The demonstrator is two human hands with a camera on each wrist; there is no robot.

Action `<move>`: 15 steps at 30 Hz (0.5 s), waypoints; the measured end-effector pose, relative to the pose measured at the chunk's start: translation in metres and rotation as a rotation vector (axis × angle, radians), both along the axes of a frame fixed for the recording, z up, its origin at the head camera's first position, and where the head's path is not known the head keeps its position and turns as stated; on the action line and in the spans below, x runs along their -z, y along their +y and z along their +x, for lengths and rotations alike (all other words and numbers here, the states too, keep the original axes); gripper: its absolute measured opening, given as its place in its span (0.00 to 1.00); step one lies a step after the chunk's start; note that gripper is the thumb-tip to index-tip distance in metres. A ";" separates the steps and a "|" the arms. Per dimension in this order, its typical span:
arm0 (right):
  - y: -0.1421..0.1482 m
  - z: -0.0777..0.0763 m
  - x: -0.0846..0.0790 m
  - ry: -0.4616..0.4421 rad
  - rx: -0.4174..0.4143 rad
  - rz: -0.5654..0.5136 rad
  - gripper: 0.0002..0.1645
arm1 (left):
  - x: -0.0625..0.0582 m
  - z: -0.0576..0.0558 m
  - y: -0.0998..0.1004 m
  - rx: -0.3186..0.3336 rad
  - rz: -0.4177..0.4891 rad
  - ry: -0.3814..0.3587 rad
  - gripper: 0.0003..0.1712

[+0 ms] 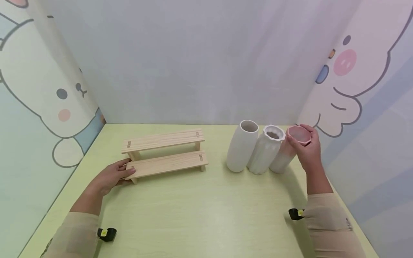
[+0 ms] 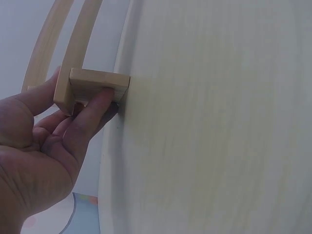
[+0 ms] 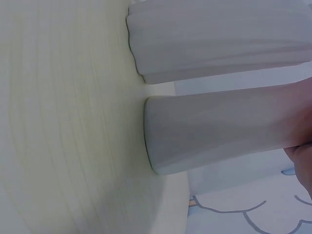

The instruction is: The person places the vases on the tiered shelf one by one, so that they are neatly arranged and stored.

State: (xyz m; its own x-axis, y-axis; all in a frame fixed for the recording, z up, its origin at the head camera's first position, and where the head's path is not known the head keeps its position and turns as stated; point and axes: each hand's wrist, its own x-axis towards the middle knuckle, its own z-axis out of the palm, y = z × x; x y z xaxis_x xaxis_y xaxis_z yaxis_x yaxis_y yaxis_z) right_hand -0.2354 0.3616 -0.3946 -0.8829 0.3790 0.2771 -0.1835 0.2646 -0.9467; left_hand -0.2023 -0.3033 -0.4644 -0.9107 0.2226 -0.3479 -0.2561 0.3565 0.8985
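A pale two-tier wooden stand [image 1: 166, 164] is on the left side of the table. My left hand [image 1: 113, 175] grips the left end of its lower board, thumb on top and fingers underneath, by the short leg [image 2: 100, 80]. Over on the right, my right hand [image 1: 308, 148] holds the rim of a vase [image 1: 284, 156] that fades from pink at the top to white at the base. That vase stands upright, its base [image 3: 165, 134] at the tabletop. Close beside it is a white ribbed vase [image 1: 266, 154] with a wavy rim, then a smooth white vase [image 1: 240, 150].
The light yellow-green table [image 1: 193, 218] meets a plain grey wall [image 1: 193, 64] at the back. Side walls with cartoon animals [image 1: 364, 89] flank it. Small black devices [image 1: 108, 234] are worn at both sleeves.
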 end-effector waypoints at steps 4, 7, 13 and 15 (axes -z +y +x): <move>-0.001 -0.001 0.001 0.017 0.030 0.024 0.39 | 0.000 0.000 0.001 -0.005 0.008 -0.002 0.51; -0.001 -0.001 0.002 0.027 0.047 0.049 0.39 | 0.000 0.000 0.001 -0.015 0.013 -0.009 0.51; 0.000 -0.002 0.003 0.034 0.068 0.073 0.38 | 0.001 -0.001 0.000 -0.016 0.019 -0.014 0.50; 0.001 -0.002 0.002 0.033 0.079 0.071 0.38 | 0.001 -0.001 0.001 -0.010 0.018 -0.012 0.51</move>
